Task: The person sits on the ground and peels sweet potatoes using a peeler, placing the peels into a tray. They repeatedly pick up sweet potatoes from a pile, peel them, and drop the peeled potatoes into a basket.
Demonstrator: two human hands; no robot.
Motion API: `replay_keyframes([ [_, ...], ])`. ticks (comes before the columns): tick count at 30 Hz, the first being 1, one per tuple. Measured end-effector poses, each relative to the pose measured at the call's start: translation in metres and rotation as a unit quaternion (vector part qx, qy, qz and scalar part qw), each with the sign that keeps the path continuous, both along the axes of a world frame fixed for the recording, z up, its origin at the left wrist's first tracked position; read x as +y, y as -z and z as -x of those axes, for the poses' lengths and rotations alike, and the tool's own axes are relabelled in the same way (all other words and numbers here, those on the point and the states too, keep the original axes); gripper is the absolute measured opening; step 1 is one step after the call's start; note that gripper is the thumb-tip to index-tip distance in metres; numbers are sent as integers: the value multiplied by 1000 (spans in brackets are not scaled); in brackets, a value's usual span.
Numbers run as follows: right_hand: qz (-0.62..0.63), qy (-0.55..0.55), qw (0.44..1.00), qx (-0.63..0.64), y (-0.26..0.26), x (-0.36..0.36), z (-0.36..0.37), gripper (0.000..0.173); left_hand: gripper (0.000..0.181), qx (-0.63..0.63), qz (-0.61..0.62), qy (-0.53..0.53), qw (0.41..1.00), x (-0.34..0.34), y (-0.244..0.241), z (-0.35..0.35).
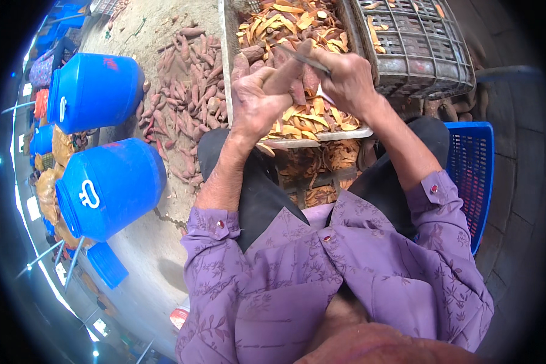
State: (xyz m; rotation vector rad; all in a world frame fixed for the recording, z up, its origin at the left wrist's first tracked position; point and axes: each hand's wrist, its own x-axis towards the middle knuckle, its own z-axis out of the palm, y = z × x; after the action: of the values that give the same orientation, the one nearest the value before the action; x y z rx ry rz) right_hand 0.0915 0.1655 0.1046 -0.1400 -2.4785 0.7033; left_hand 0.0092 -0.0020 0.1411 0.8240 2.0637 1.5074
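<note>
My left hand (260, 102) is closed around the lower part of a reddish-skinned sweet potato (287, 72), which points up and to the right. In my right hand (348, 77) is a knife or peeler (305, 59), its narrow dark metal part lying across the upper part of the sweet potato. The handle is mostly hidden by my fingers. Both hands are over a shallow metal-rimmed tray (321, 138). It holds whole sweet potatoes (253, 53) and many orange-yellow peelings (300, 123).
A pile of sweet potatoes (193, 86) lies on the concrete floor to the left, beside two blue plastic barrels (100, 88). A grey plastic crate (418, 50) stands right of the tray, with a blue perforated basket (468, 177) near my right knee. More peelings (321, 195) lie between my legs.
</note>
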Motion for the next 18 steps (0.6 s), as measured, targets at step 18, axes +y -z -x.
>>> replay_keyframes([
  [18, 164, -1, 987, 3, 30, 1, 7, 9, 18, -498, -456, -199, 710, 20, 41, 50],
])
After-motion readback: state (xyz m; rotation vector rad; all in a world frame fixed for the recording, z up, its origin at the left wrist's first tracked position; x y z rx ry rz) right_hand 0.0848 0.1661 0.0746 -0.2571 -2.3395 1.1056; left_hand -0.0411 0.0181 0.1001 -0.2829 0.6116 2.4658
